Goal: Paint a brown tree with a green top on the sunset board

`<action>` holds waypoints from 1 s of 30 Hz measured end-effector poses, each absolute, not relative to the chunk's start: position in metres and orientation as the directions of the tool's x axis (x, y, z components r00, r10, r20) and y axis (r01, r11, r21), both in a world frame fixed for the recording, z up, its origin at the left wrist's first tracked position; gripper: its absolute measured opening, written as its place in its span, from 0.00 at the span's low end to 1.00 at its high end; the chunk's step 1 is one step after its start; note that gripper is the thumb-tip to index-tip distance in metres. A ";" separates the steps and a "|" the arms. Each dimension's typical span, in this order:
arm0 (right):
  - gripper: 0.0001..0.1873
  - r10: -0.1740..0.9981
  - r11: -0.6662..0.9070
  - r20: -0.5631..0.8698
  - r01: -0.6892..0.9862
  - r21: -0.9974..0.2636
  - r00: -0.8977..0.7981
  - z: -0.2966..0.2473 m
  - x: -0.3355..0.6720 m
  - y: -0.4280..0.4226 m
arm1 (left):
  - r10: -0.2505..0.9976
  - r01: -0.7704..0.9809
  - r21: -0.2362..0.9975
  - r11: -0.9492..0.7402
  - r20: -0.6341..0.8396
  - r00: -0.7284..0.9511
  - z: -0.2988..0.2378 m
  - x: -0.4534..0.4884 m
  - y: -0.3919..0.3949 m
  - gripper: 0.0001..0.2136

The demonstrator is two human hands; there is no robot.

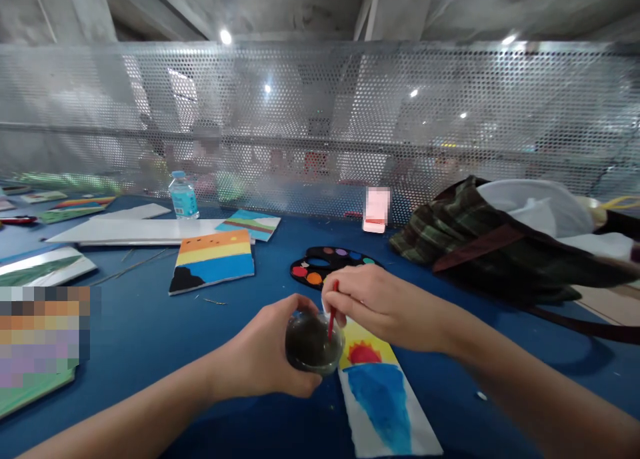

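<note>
The left hand [277, 349] curled around a clear cup [323, 368] from its 9 o'clock side, thumb and fingers firm against the wall. Dark liquid [306, 339] showed inside. The right hand [367, 306], at 2 o'clock from the cup, pinched a slim red brush [333, 312] whose lower end sat within the cup's mouth; its depth could not be told. At 4 o'clock lay a sheet [380, 406] painted with a red sun and blue below. A black palette [334, 264] lay at 12 o'clock, partly hidden, and 1 orange-and-blue painting [215, 262] at 10 o'clock.
</note>
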State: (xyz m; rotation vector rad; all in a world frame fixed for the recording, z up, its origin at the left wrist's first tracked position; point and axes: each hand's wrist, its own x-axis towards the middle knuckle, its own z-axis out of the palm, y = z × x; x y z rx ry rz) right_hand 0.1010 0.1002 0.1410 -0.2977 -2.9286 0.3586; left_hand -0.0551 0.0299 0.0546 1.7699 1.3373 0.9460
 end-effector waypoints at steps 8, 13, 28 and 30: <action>0.15 0.212 0.947 0.133 0.170 -0.273 -0.968 0.142 0.102 0.099 | 0.971 0.439 0.875 -0.202 0.118 0.210 0.056 -0.052 0.028 0.24; 0.14 0.154 0.939 0.133 0.103 -0.327 -0.979 0.140 0.101 0.096 | 0.968 0.422 0.883 -0.205 0.119 0.222 0.056 -0.052 0.027 0.23; 0.15 0.142 0.942 0.083 0.109 -0.319 -0.986 0.142 0.101 0.095 | 0.966 0.417 0.884 -0.212 0.125 0.227 0.055 -0.053 0.028 0.23; 0.14 0.114 0.940 0.101 0.075 -0.332 -0.988 0.142 0.100 0.094 | 0.965 0.415 0.885 -0.213 0.124 0.231 0.054 -0.052 0.028 0.21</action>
